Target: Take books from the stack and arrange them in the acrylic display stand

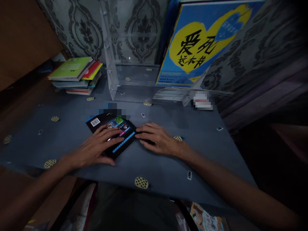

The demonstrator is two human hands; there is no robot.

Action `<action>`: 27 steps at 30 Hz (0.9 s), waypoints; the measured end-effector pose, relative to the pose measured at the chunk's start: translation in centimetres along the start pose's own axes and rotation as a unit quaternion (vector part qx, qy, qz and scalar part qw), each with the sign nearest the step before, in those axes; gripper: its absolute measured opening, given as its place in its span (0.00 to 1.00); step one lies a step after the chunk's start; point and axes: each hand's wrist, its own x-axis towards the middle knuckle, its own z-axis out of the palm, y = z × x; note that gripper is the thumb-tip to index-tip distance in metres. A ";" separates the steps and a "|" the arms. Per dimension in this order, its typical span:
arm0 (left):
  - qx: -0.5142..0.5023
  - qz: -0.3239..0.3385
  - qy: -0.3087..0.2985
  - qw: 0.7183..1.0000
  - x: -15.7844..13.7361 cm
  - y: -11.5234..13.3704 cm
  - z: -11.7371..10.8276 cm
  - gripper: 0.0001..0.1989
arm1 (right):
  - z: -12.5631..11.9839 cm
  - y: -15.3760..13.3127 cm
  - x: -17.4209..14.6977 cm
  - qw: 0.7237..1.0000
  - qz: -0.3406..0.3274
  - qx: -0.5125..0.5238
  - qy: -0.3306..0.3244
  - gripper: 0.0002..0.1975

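Note:
A thin black book [120, 126] lies at an angle on the cloth-covered table, its back cover up. The cover shows a white barcode, small colourful pictures and a blue strip. My left hand [101, 144] rests flat over it, fingers spread and the thumb at its near edge. At the book's right corner, my right hand [154, 137] lies palm down with fingers stretched out, the fingertips at the edge. Part of the cover is hidden under the left hand.
A stack of books [77, 75] stands at the back left. Behind the black book is a clear plastic rack [113, 85] holding a large blue book with a yellow heart [192, 48]. A blurred-out small item [202, 101] sits near the table's right edge. Patterned wallpaper covers the wall.

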 end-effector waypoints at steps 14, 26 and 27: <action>0.107 0.063 0.029 0.992 -1.5 -4.5 -1.1 0.33 | 0.6 -0.2 0.1 0.998 0.030 0.051 0.004 0.15; -0.012 -0.094 0.221 0.971 3.4 -2.2 -3.0 0.29 | 0.7 0.0 0.4 0.994 0.086 0.054 0.026 0.15; -0.012 -0.111 0.224 0.968 3.9 -1.9 -3.4 0.29 | 0.7 0.0 0.4 0.993 0.098 0.063 0.036 0.14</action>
